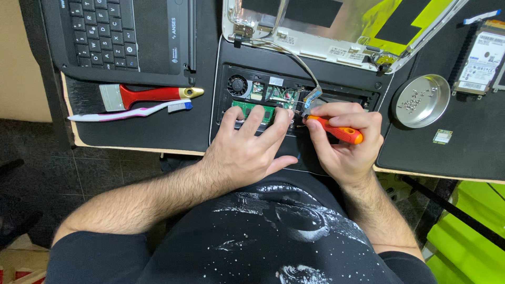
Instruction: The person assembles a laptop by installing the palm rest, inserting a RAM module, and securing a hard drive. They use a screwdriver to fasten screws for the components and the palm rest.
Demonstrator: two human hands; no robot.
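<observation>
An opened black laptop base [223, 113] lies on the table edge, its fan [238, 85] and green memory board [252, 109] exposed. My left hand [247, 150] rests flat on the base with its fingers spread over the memory board. My right hand [347, 142] grips an orange-handled screwdriver [339, 131], whose tip points left into the base, close to my left fingertips. A thin cable [300, 60] runs from the base up to the detached screen lid [336, 26].
A red-handled paintbrush [147, 95] and a pink-and-white toothbrush [126, 111] lie left of the base. Another black laptop [121, 37] sits at the top left. A round metal dish [421, 100] with several screws, a small green card [442, 137] and a hard drive [481, 63] lie to the right.
</observation>
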